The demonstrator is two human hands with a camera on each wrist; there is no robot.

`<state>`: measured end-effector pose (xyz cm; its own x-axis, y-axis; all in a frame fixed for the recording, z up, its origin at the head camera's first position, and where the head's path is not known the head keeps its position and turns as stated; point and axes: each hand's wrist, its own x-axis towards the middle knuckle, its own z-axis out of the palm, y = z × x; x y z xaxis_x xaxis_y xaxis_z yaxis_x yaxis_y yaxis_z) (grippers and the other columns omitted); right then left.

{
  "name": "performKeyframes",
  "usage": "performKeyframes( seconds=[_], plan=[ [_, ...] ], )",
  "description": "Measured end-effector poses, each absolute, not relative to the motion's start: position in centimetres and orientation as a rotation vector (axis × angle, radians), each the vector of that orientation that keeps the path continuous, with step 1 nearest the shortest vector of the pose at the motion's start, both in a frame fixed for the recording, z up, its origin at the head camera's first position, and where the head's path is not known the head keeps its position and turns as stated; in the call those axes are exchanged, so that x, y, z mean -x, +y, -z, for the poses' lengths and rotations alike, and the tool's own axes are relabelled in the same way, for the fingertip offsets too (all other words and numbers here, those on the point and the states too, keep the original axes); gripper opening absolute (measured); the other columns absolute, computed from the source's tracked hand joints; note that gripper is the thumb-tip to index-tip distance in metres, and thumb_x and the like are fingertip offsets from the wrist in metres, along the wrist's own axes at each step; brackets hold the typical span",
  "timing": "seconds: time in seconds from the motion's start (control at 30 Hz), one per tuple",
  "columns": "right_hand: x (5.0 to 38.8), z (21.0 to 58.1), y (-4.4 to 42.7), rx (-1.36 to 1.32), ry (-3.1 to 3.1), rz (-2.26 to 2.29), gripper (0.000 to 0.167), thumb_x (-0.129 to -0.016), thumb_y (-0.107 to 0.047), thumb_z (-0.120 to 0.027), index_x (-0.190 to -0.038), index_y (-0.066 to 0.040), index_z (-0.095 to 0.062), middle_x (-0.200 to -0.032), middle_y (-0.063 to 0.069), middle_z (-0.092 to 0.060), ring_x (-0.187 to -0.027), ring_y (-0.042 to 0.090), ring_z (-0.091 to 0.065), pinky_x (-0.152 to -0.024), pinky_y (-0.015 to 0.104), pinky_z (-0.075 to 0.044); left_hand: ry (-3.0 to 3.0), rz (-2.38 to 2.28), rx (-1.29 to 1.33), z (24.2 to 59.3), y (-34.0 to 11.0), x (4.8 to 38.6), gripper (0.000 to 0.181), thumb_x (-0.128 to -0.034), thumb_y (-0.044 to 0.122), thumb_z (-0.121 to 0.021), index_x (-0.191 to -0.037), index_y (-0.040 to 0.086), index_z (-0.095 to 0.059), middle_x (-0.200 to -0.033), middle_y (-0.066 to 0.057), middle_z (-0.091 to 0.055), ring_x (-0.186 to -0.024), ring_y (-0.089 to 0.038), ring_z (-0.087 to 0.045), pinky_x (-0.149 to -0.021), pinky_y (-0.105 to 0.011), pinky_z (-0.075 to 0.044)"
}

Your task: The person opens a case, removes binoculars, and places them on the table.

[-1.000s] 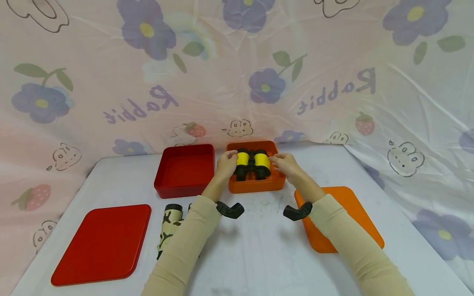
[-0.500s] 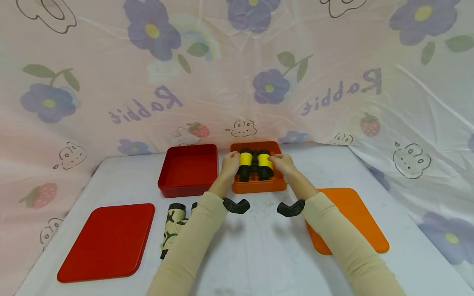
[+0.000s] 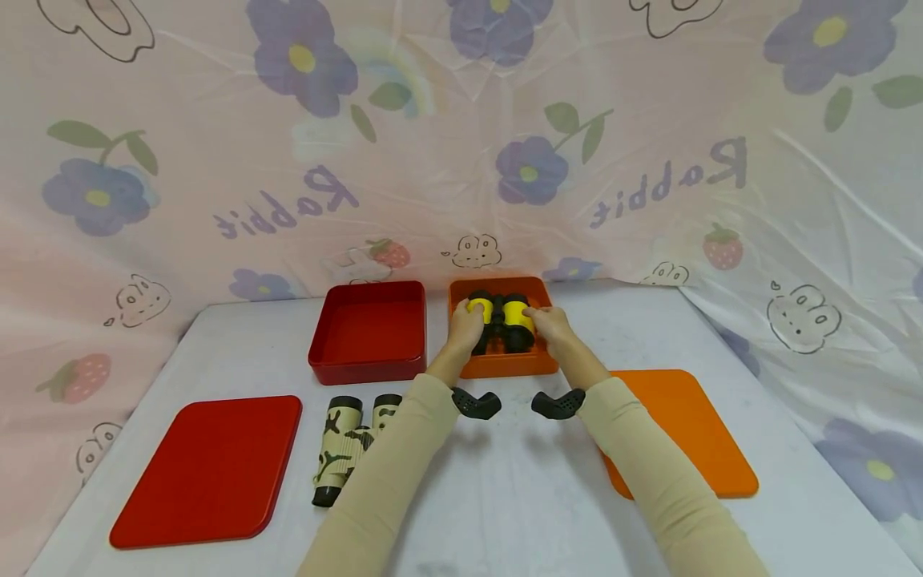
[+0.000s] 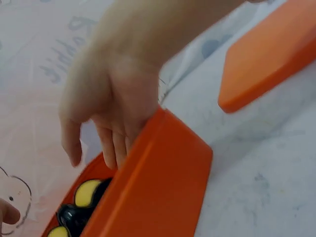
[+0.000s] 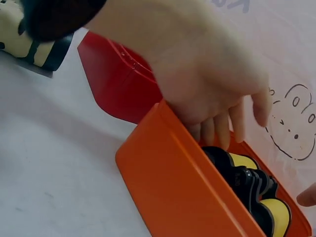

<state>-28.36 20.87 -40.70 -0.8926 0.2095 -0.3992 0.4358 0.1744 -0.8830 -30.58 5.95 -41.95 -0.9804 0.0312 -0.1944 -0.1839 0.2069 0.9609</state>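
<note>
Black-and-yellow binoculars (image 3: 515, 312) lie in an orange box (image 3: 512, 368) at the back of the table. My left hand (image 3: 467, 324) reaches over the left barrel, my right hand (image 3: 553, 326) over the right one. The left wrist view shows the right hand (image 4: 116, 103) hanging over the box wall, fingers down inside and thumb held apart above the binoculars (image 4: 88, 193). In the right wrist view the left hand (image 5: 212, 89) dips in likewise, its fingers (image 5: 223, 132) at the barrel's side and its thumb free. Whether the fingertips touch the barrels is hard to tell.
Left of the orange box stands a red box (image 3: 368, 372). A red lid (image 3: 209, 473) lies at the front left, with camouflage binoculars (image 3: 337, 445) between it and the left sleeve. An orange lid (image 3: 678, 425) lies partly under the right arm. A printed curtain (image 3: 461, 160) hangs behind.
My left hand has moved right, from beside the binoculars to over the left barrel. The right hand has come in slightly toward the right barrel. The binoculars stay in the box.
</note>
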Motion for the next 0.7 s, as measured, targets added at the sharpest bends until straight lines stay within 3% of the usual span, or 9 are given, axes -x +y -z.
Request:
performKeyframes(
  seconds=[0.1,0.17,0.37,0.57,0.7],
  plan=[
    [28.45,40.83,20.93,-0.623,2.212,1.836,0.056,-0.100,-0.028,-0.045,-0.146,0.002,-0.033,-0.148,0.014,-0.036,-0.131,0.027,-0.035,-0.120,0.042,-0.030,2.325,-1.864,0.147,42.13,5.98,30.52,0.056,-0.1020,0.027,-0.037,-0.151,0.002,-0.026,-0.158,-0.016,-0.030,-0.147,-0.031,-0.028,-0.123,-0.044,-0.025],
    [28.53,40.86,20.92,-0.617,2.179,1.865,0.057,-0.100,-0.028,-0.046,-0.147,0.002,-0.031,-0.155,0.014,-0.030,-0.136,0.028,-0.033,-0.121,0.040,-0.029,2.321,-1.863,0.147,42.02,5.92,30.38,0.057,-0.1020,0.026,-0.037,-0.151,0.001,-0.024,-0.159,-0.017,-0.027,-0.149,-0.031,-0.024,-0.125,-0.044,-0.021],
    [28.72,40.94,21.00,-0.605,2.129,1.904,0.060,-0.100,-0.027,-0.045,-0.149,0.003,-0.025,-0.159,0.014,-0.023,-0.141,0.028,-0.029,-0.122,0.038,-0.029,2.339,-1.819,0.157,41.98,5.87,30.11,0.060,-0.1022,0.028,-0.037,-0.152,-0.001,-0.019,-0.159,-0.019,-0.024,-0.149,-0.032,-0.024,-0.124,-0.044,-0.022],
    [28.71,41.03,21.11,-0.609,2.109,1.911,0.063,-0.100,-0.026,-0.046,-0.151,0.002,-0.021,-0.160,0.014,-0.020,-0.145,0.028,-0.025,-0.123,0.038,-0.028,2.366,-1.778,0.192,42.10,5.93,30.09,0.061,-0.1013,0.030,-0.039,-0.151,-0.002,-0.023,-0.156,-0.020,-0.031,-0.145,-0.033,-0.031,-0.122,-0.044,-0.028],
    [28.77,41.14,21.19,-0.619,2.117,1.910,0.062,-0.100,-0.026,-0.046,-0.150,0.002,-0.022,-0.159,0.013,-0.022,-0.141,0.025,-0.028,-0.122,0.037,-0.030,2.380,-1.763,0.189,42.15,5.98,30.12,0.060,-0.1007,0.029,-0.039,-0.150,-0.003,-0.024,-0.154,-0.021,-0.033,-0.143,-0.034,-0.034,-0.120,-0.045,-0.031]
  ],
)
